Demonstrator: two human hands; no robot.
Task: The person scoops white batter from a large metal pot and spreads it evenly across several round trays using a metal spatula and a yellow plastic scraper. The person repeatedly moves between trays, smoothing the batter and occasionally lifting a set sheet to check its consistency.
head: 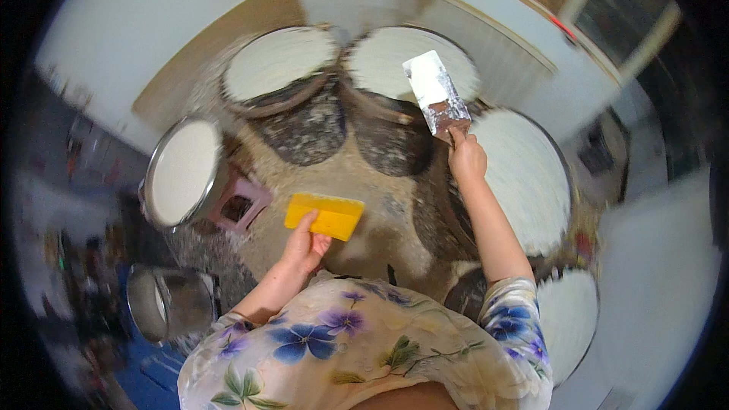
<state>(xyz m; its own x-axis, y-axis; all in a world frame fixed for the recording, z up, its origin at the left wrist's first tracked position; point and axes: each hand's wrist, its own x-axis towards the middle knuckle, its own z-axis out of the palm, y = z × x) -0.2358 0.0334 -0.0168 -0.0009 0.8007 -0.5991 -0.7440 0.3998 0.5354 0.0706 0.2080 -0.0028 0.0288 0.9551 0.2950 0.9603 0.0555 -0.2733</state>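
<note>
My left hand point(304, 247) holds a flat yellow plastic scraper point(336, 217), thumb on its face, above the dirty floor. My right hand point(468, 158) grips the handle end of a wide metal scraper point(431, 88). White material coats part of its blade. The blade is above or in front of a dark round tub point(393, 145) filled with white material; I cannot tell whether they touch. Another dark tub point(307, 125) stands to its left. Beside my right forearm is a larger tub point(438, 219), whose white surface is broad and fairly smooth.
On the left, a steel pot point(215, 196) of white material rests on or against a pink plastic stool point(259, 199). A second steel pot point(191, 299) is below it. One more white-filled vessel point(596, 324) sits at lower right. A brown board point(216, 51) leans by the back wall.
</note>
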